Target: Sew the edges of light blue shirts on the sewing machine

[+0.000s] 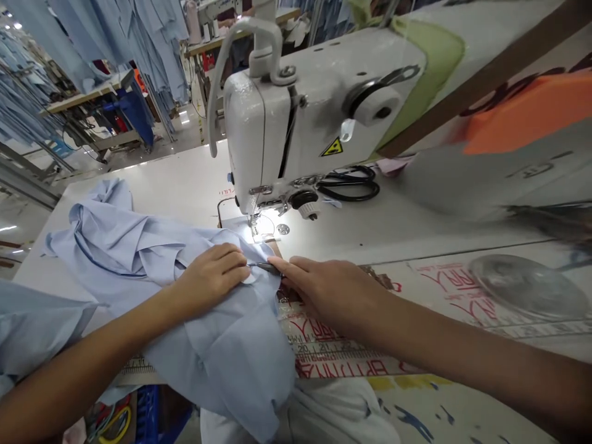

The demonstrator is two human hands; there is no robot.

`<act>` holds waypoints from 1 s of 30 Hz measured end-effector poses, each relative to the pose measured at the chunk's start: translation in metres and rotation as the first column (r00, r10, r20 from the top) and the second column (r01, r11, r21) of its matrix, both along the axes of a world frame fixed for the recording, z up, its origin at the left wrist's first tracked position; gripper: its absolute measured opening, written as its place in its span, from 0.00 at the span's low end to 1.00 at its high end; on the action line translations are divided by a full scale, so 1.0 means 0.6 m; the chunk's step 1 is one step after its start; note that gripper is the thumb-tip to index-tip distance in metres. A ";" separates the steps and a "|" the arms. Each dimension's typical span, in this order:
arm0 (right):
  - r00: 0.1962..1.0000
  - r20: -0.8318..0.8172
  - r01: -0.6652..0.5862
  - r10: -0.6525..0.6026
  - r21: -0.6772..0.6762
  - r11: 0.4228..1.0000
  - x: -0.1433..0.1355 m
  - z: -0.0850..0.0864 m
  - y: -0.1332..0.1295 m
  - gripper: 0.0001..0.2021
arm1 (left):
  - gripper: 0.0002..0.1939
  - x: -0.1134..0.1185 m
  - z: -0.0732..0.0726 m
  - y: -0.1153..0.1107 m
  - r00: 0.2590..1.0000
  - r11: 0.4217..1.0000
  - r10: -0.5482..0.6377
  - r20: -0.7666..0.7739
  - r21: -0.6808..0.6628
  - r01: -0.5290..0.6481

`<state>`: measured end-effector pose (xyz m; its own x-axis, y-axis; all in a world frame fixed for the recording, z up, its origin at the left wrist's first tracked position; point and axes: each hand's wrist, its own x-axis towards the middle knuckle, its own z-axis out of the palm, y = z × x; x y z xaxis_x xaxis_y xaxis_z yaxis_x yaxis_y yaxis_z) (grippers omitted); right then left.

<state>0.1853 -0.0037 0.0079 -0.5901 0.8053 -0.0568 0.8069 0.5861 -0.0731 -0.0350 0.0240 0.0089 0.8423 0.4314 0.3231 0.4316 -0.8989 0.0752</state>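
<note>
Light blue shirt fabric [226, 345] lies bunched over the table's left part and droops past the front edge. My left hand [215, 270] presses down on it, fingers curled together and pinching the cloth just in front of the sewing machine's needle area. My right hand [324, 290] is closed around a small dark metal tool, which looks like thread snips [264, 267]. Its pointed tip reaches left to the fabric, close to my left fingertips. The handle is hidden inside my right hand. Behind both hands, the lit presser foot [253, 227] of the machine stands over the fabric's far edge.
The white sewing machine [259, 129] stands across the table's back. A coiled black cable [349, 185] lies under its arm. Along the front edge runs a measuring tape [324, 348]. A round clear dish [527, 287] sits at right; yellow-handled scissors [115, 425] lie below left.
</note>
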 end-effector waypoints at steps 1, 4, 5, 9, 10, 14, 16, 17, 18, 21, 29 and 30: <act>1.000 -0.001 0.004 -0.004 0.011 1.000 0.001 0.001 -0.002 0.23 | 0.06 -0.002 -0.003 -0.004 1.000 1.000 -0.009 0.005 0.018 0.009; 1.000 -0.009 -0.002 0.003 0.060 0.998 0.004 0.002 -0.006 0.23 | 0.08 -0.003 -0.008 -0.012 1.000 0.995 -0.014 0.017 0.097 0.012; 1.000 -0.014 -0.017 0.018 0.074 0.997 0.003 0.002 -0.006 0.22 | 0.08 -0.003 -0.009 -0.013 1.000 0.992 -0.016 0.022 0.128 0.013; 0.996 -0.016 -0.082 0.085 0.112 0.990 0.000 -0.002 -0.003 0.25 | 0.09 0.000 -0.008 -0.016 0.999 0.978 -0.017 0.036 0.209 0.009; 0.996 -0.015 -0.083 0.085 0.121 0.989 -0.001 -0.003 -0.002 0.25 | 0.09 0.001 -0.008 -0.016 0.999 0.977 -0.017 0.031 0.211 0.010; 0.997 -0.030 -0.065 0.070 0.143 0.988 0.002 -0.010 0.000 0.23 | 0.09 0.003 -0.011 -0.017 1.000 0.977 -0.003 0.004 0.211 0.002; 0.996 -0.035 -0.072 0.078 0.152 0.986 0.004 -0.013 0.000 0.22 | 0.09 0.004 -0.012 -0.017 1.000 0.975 -0.001 0.010 0.221 -0.001; 0.996 -0.038 -0.077 0.084 0.162 0.984 0.005 -0.015 -0.001 0.22 | 0.09 0.004 -0.013 -0.017 1.000 0.974 -0.003 0.016 0.224 0.000; 0.995 -0.040 -0.082 0.091 0.173 0.981 0.005 -0.016 -0.001 0.23 | 0.09 0.005 -0.013 -0.017 1.000 0.974 -0.008 0.024 0.227 0.003; 0.995 -0.047 -0.080 0.091 0.195 0.977 0.004 -0.020 -0.001 0.24 | 0.09 0.005 -0.013 -0.017 0.999 0.976 -0.019 0.032 0.218 0.012; 0.996 -0.048 -0.070 0.078 0.151 0.986 0.004 -0.020 0.000 0.22 | 0.09 0.002 -0.016 -0.016 0.999 0.979 -0.016 0.029 0.204 0.010; 0.996 -0.048 -0.069 0.077 0.154 0.986 0.005 -0.020 0.000 0.22 | 0.09 0.002 -0.016 -0.016 0.999 0.979 -0.014 0.029 0.206 0.008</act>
<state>0.1881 -0.0039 -0.0042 -0.6466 0.7567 0.0966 0.7588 0.6510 -0.0210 -0.0338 0.0146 -0.0008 0.8350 0.3439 0.4295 0.4221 -0.9011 -0.0990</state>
